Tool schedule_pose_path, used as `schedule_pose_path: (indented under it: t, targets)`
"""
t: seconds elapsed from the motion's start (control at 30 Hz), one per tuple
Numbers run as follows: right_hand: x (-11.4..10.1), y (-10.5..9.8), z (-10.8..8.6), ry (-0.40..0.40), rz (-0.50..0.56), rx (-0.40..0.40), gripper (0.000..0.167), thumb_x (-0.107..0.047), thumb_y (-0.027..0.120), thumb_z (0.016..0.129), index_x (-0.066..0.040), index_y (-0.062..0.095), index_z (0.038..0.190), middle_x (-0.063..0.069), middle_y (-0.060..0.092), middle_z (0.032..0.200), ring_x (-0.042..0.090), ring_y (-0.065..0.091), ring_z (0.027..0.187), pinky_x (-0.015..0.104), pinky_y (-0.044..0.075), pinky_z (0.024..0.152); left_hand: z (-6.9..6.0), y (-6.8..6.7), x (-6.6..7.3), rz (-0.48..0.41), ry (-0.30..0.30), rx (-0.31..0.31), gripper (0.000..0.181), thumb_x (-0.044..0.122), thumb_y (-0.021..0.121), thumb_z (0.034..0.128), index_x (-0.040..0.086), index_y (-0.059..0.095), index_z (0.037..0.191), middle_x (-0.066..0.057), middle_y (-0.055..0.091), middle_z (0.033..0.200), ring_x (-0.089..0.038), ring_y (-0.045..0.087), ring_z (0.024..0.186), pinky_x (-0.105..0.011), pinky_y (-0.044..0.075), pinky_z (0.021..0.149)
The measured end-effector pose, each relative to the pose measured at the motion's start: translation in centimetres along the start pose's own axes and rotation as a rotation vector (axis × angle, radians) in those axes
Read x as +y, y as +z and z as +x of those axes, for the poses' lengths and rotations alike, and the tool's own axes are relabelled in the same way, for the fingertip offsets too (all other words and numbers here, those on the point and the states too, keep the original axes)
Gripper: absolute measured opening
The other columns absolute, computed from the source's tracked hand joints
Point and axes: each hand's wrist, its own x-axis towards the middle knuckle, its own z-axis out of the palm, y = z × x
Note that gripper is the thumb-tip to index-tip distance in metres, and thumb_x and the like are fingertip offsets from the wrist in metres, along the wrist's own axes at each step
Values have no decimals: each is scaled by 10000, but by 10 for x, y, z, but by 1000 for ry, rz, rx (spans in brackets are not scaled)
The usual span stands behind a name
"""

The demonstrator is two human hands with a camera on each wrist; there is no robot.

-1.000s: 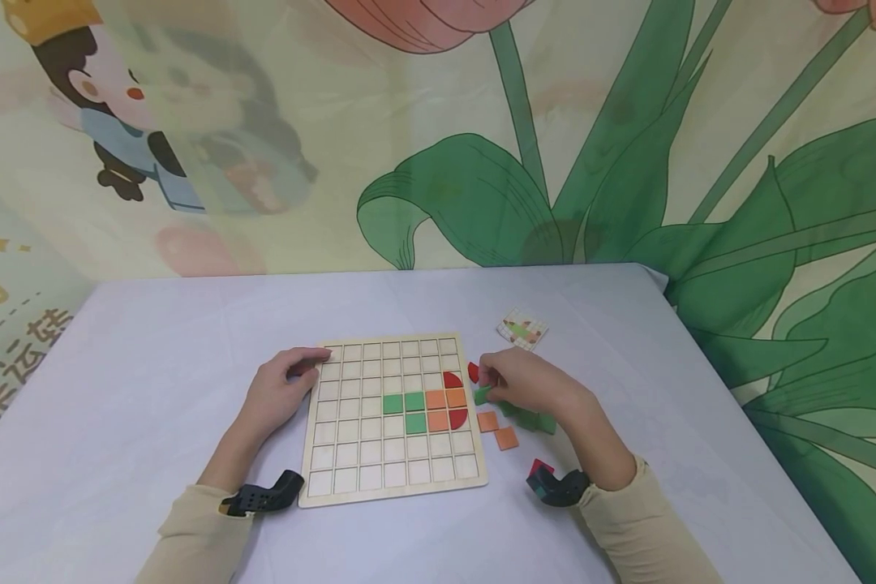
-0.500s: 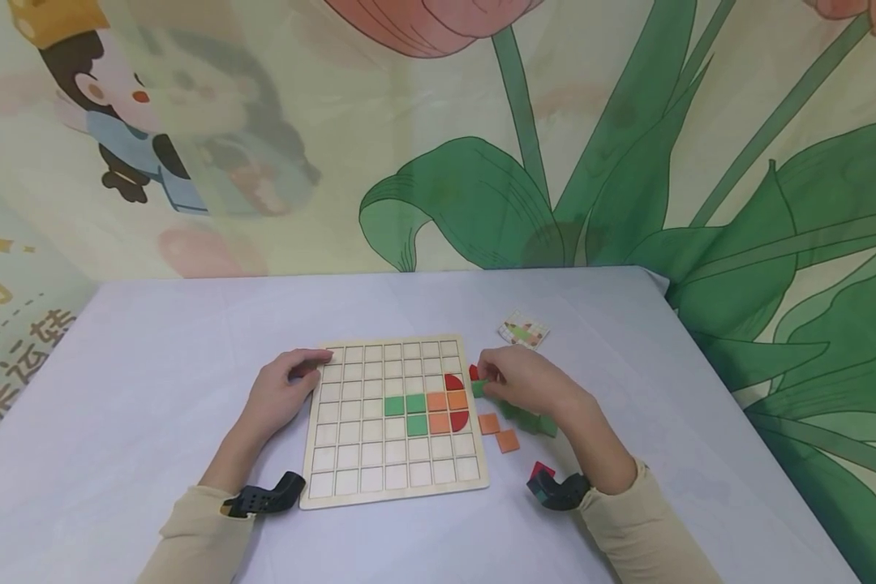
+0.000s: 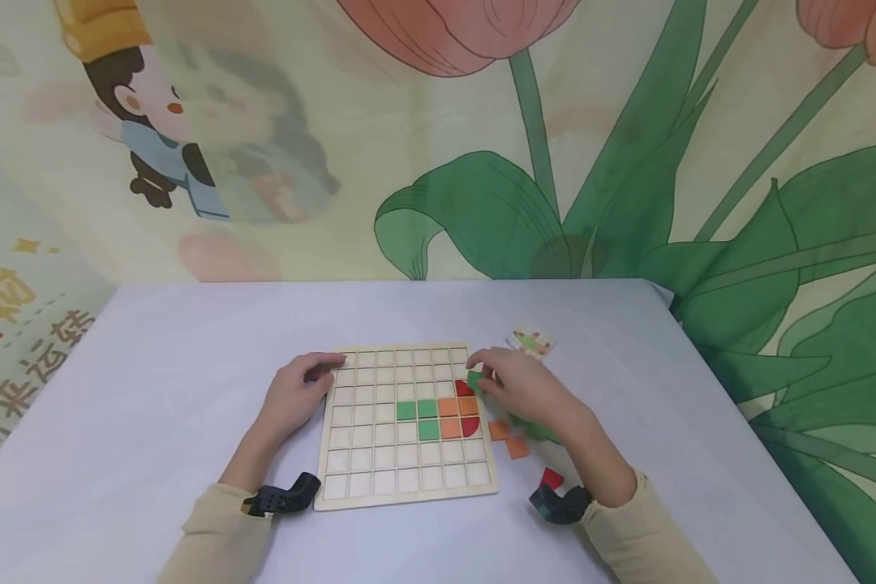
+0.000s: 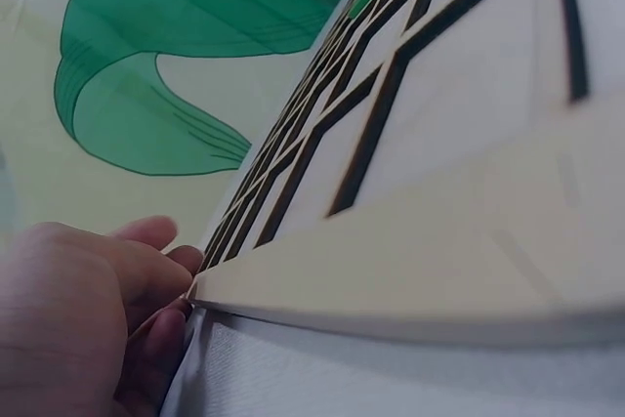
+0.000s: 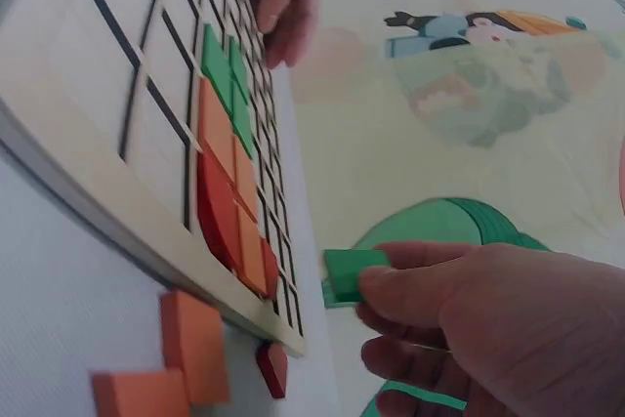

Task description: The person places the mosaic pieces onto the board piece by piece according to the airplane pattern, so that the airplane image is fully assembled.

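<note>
My left hand (image 3: pixel 295 395) grips the upper left edge of the wooden grid board (image 3: pixel 407 501); in the left wrist view, fingers and thumb of that hand (image 4: pixel 78 314) meet at the board's corner (image 4: pixel 391 275). Beside the board's right edge, my right hand (image 3: pixel 531 388) pinches a green square tile (image 3: pixel 474 380). The right wrist view has the tile (image 5: pixel 350 266) between thumb and fingers of the hand (image 5: pixel 469 314), with more green just beneath it. Set in the grid are green tiles (image 3: pixel 427 430), orange tiles (image 3: pixel 448 427) and two red rounded pieces (image 3: pixel 470 426).
Right of the board lie two loose orange tiles (image 3: pixel 517 448), green pieces (image 3: pixel 543 431) partly under my right hand, and a red piece (image 3: pixel 551 478) near the wrist camera. A small patterned card (image 3: pixel 531 339) lies behind the right hand. Another red piece (image 5: pixel 274 370) shows beside the board's edge.
My right hand has lifted a green tile from beside the board and brought it to the board's right edge. The left hand keeps its place at the board. The head view has shifted slightly.
</note>
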Motion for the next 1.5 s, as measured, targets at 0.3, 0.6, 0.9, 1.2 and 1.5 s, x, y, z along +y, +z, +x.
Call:
schedule_pose_path:
  t: [0.3,0.6,0.9,1.2,1.5]
  targets:
    - [-33,12,3,-196,-31,-20,291,-174,589,936,-237,620,1219,-61,609,1053,75,556,859,251,518,800,2,3,3,-14,43,10,337,72,524,911,118,608,1235,-86,525,1361,-293,566,1152,-454,482,955]
    - [-66,28,20,-274,-33,-48,313,-210,616,922,-240,610,1234,-63,637,1048,78,585,885,240,520,797,1,1,4,10,31,12,340,89,526,918,107,605,1247,-80,492,1413,-312,552,1187,-468,468,977]
    - [-66,49,28,-226,117,2,318,-252,630,914,-227,579,1227,-117,586,870,55,520,753,182,464,690,1,2,3,22,24,14,340,96,527,915,121,609,1244,-67,521,1392,-292,565,1174,-460,471,974]
    - [-61,64,25,-199,235,104,190,-304,688,865,-242,662,1043,-155,599,827,19,527,732,160,460,654,1,0,5,44,28,17,334,99,523,914,119,614,1235,-63,515,1401,-292,562,1178,-456,469,975]
    - [-57,76,24,-270,231,195,150,-276,705,851,-243,719,996,-137,661,855,-5,519,710,132,456,647,0,0,6,44,23,13,341,107,522,918,118,606,1248,-73,529,1387,-296,570,1169,-457,467,981]
